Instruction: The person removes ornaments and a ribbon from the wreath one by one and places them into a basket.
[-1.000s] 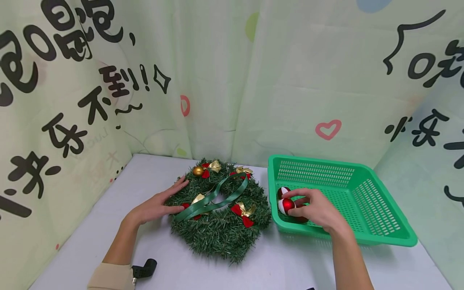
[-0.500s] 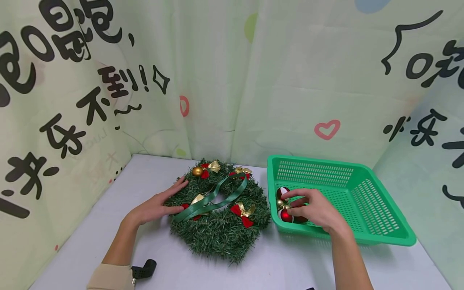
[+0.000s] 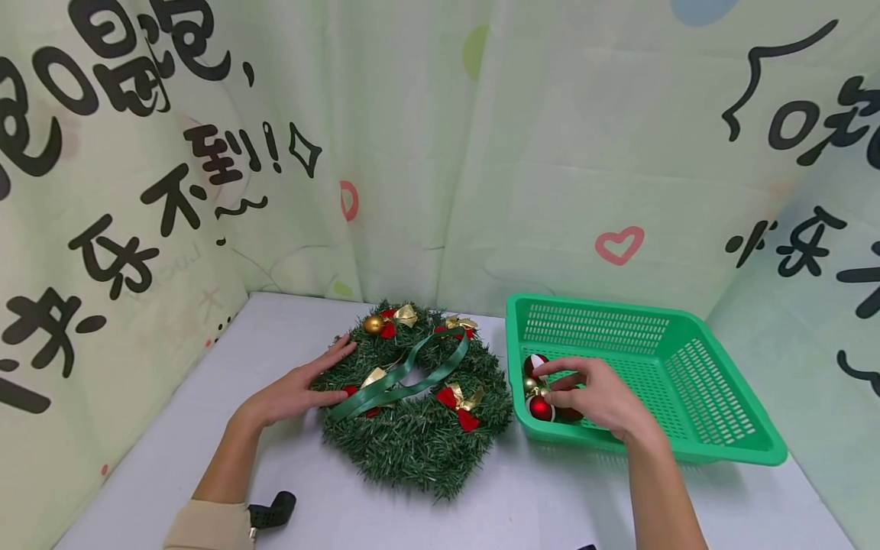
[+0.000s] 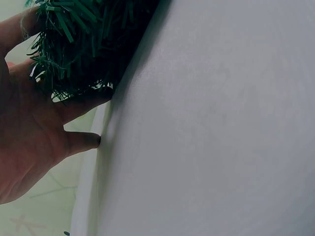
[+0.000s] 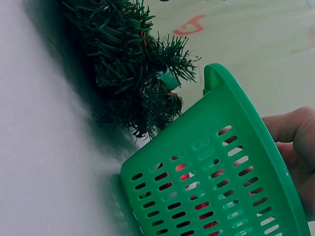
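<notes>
A green Christmas wreath (image 3: 426, 451) lies on the table, with red and gold bows, a gold bauble (image 3: 373, 325) and a loose green ribbon (image 3: 378, 393) on it. My left hand (image 3: 296, 393) rests on the wreath's left side, fingers extended and thumb beside a bow. To the right, my right hand (image 3: 591, 389) reaches into a green plastic basket (image 3: 742, 412). Its curved fingertips are right at the gold caps of several baubles, including a red-and-white bauble (image 3: 541, 409); I cannot tell whether they pinch one. The basket wall hides these fingertips in the right wrist view.
The basket's left wall stands close beside the wreath. A pale printed curtain (image 3: 550, 191) rises behind the white table (image 3: 509, 504). A black device (image 3: 275, 510) sits at my left wrist, near the cuff.
The red-and-white bauble near my right fingertips has turned and dropped slightly toward the basket's front, bringing gold caps into view. Both hands have stayed nearly still.
</notes>
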`<state>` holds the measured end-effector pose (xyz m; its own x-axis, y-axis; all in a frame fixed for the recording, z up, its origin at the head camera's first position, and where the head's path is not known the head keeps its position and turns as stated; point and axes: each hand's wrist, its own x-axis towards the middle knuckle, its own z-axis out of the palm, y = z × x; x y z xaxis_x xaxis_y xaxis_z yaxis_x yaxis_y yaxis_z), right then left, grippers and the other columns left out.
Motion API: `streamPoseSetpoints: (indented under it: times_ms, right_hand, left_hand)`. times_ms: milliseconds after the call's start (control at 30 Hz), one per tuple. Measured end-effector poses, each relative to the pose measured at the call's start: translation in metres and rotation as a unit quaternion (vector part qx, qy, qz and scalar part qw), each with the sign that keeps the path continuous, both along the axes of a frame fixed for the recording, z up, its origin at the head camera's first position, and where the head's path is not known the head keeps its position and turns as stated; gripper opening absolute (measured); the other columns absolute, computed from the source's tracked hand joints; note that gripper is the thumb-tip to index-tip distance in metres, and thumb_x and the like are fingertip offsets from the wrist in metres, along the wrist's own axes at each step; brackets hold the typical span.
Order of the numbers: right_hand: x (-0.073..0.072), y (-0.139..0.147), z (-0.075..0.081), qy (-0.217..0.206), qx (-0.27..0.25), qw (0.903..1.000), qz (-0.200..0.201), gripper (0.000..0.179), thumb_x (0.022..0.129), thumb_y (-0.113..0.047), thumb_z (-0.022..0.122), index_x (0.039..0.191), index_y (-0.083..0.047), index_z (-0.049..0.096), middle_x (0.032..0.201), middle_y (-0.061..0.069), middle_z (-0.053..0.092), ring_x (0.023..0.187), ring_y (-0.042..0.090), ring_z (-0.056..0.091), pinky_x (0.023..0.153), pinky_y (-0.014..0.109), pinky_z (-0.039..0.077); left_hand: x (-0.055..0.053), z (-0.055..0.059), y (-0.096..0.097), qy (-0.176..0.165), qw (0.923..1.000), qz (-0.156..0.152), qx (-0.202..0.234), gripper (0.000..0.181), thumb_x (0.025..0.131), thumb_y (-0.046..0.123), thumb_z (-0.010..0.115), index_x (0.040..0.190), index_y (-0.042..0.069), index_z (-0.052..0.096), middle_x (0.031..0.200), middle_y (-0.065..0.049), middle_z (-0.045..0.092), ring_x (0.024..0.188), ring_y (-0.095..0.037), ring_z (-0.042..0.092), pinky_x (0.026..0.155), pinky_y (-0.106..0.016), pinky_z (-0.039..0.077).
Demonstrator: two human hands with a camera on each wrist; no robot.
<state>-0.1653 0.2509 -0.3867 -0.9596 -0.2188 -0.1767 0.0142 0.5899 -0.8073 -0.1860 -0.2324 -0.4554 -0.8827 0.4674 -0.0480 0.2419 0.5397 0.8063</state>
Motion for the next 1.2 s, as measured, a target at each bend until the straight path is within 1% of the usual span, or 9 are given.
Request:
streamPoseSetpoints:
  times_ms: [167, 267, 400, 600, 667, 833, 933, 1033, 1200]
  right_hand:
    - [0.001, -0.002, 0.003, -0.001, 0.002, 1.0000, -0.005, 0.038, 0.092, -0.014, 0.078, 0.130, -0.011, 0.073, 0.124, 0.019, 0.070, 0.113, 0.028, 0.065, 0.080, 0.042, 0.059]
    - [0.001, -0.004, 0.005, 0.006, 0.002, 1.0000, -0.006, 0.036, 0.093, -0.013, 0.076, 0.129, -0.011, 0.073, 0.127, 0.020, 0.069, 0.114, 0.029, 0.065, 0.080, 0.042, 0.059]
    - [0.002, -0.007, 0.007, 0.028, -0.008, 0.9995, -0.008, 0.034, 0.094, -0.013, 0.074, 0.128, -0.012, 0.073, 0.130, 0.020, 0.069, 0.116, 0.030, 0.066, 0.079, 0.042, 0.058]
    - [0.004, -0.017, 0.009, 0.061, -0.018, 0.9979, -0.012, 0.029, 0.096, -0.017, 0.075, 0.125, -0.015, 0.075, 0.124, 0.017, 0.073, 0.114, 0.029, 0.067, 0.078, 0.041, 0.057]
    - [0.004, -0.021, 0.009, 0.069, -0.019, 0.9973, -0.015, 0.029, 0.097, -0.020, 0.075, 0.125, -0.016, 0.074, 0.122, 0.014, 0.073, 0.113, 0.028, 0.066, 0.078, 0.041, 0.057]
    - [0.005, -0.028, 0.009, 0.085, -0.042, 0.9952, -0.025, 0.029, 0.097, -0.022, 0.076, 0.126, -0.017, 0.073, 0.118, 0.009, 0.074, 0.112, 0.029, 0.067, 0.080, 0.041, 0.058]
    - [0.005, -0.033, 0.008, 0.095, -0.062, 0.9932, -0.025, 0.030, 0.097, -0.020, 0.075, 0.126, -0.015, 0.073, 0.118, 0.011, 0.074, 0.112, 0.030, 0.067, 0.082, 0.041, 0.060]
    - [0.004, -0.039, 0.007, 0.101, -0.079, 0.9915, -0.024, 0.030, 0.097, -0.017, 0.075, 0.127, -0.013, 0.073, 0.121, 0.012, 0.074, 0.111, 0.030, 0.068, 0.082, 0.040, 0.060]
    - [0.002, -0.046, 0.008, 0.100, -0.094, 0.9903, -0.021, 0.028, 0.097, -0.017, 0.076, 0.125, -0.015, 0.073, 0.125, 0.012, 0.073, 0.108, 0.026, 0.070, 0.077, 0.036, 0.058]
  left_hand:
    - [-0.001, -0.001, 0.000, -0.002, 1.0000, -0.001, 0.004, 0.083, 0.101, 0.039, 0.068, 0.168, 0.028, 0.021, 0.177, -0.001, 0.002, 0.161, -0.043, 0.008, 0.119, -0.076, 0.019]
    - [-0.001, -0.002, -0.001, -0.003, 1.0000, -0.002, 0.006, 0.083, 0.101, 0.040, 0.068, 0.168, 0.029, 0.021, 0.177, 0.000, 0.002, 0.161, -0.043, 0.008, 0.118, -0.076, 0.019]
    - [-0.001, -0.002, -0.001, -0.003, 1.0000, -0.001, 0.008, 0.083, 0.100, 0.041, 0.068, 0.168, 0.030, 0.021, 0.177, 0.000, 0.002, 0.161, -0.043, 0.008, 0.119, -0.077, 0.019]
    - [0.000, -0.001, -0.001, -0.002, 1.0000, -0.001, 0.009, 0.082, 0.101, 0.038, 0.068, 0.168, 0.030, 0.022, 0.177, 0.001, 0.002, 0.161, -0.042, 0.008, 0.119, -0.076, 0.019]
    - [-0.001, -0.001, -0.001, -0.001, 1.0000, -0.002, 0.009, 0.081, 0.101, 0.037, 0.068, 0.168, 0.029, 0.021, 0.177, 0.000, 0.002, 0.161, -0.043, 0.008, 0.119, -0.076, 0.019]
    - [-0.001, -0.001, -0.001, 0.000, 1.0000, -0.002, 0.007, 0.082, 0.101, 0.038, 0.067, 0.168, 0.030, 0.021, 0.177, 0.000, 0.002, 0.161, -0.043, 0.008, 0.119, -0.076, 0.020]
    - [-0.002, 0.000, -0.001, -0.001, 1.0000, -0.001, 0.008, 0.082, 0.101, 0.038, 0.068, 0.168, 0.031, 0.021, 0.177, 0.001, 0.002, 0.161, -0.042, 0.008, 0.119, -0.075, 0.019]
    - [-0.002, -0.001, -0.001, -0.001, 1.0000, -0.002, 0.008, 0.082, 0.101, 0.038, 0.068, 0.168, 0.030, 0.021, 0.177, 0.001, 0.002, 0.161, -0.042, 0.008, 0.119, -0.075, 0.019]
    - [-0.001, -0.002, -0.001, -0.002, 1.0000, -0.003, 0.005, 0.082, 0.101, 0.038, 0.068, 0.168, 0.030, 0.020, 0.177, 0.001, 0.002, 0.161, -0.042, 0.008, 0.119, -0.075, 0.020]
